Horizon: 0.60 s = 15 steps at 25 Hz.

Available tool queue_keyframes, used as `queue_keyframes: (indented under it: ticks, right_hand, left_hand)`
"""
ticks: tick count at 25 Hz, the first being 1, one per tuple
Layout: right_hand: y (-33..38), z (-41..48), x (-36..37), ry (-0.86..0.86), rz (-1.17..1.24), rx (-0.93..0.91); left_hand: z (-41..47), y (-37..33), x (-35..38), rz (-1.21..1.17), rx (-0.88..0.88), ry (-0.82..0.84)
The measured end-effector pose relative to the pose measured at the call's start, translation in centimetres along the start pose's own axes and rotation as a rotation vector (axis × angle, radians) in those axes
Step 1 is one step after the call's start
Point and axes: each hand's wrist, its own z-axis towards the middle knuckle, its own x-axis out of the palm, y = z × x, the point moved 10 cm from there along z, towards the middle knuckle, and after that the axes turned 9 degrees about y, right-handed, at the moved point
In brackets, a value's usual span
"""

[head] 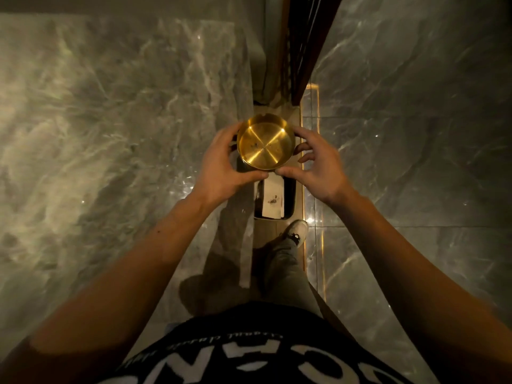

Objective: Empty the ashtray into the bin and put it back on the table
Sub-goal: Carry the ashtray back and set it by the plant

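A round gold metal ashtray (265,145) is held upright between both hands at arm's length. Its shiny inside shows only a few dark specks. My left hand (221,164) grips its left rim, thumb under the near edge. My right hand (313,164) touches the right rim with thumb and forefinger, the other fingers spread. Directly below the ashtray stands the bin (273,200), a narrow rectangular opening with a pale liner and a small patch of dark ash in it.
A grey marble surface (110,120) fills the left. Glossy marble floor tiles (415,134) lie on the right, with a lit gold strip (304,206) along the bin's side. A dark wooden frame (304,51) rises behind. My leg and white shoe (295,231) stand beside the bin.
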Motion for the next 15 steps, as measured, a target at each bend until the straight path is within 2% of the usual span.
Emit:
queue_keyframes:
  ticks: [7, 15]
  right_hand:
    - [10.2, -0.1, 9.0, -0.039, -0.042, -0.027]
    - [15.9, 0.9, 15.6, -0.015, -0.006, -0.039]
  left_hand:
    - [-6.6, 2.8, -11.4, -0.041, 0.049, -0.033]
    - [-12.0, 3.8, -19.3, -0.014, 0.045, -0.078]
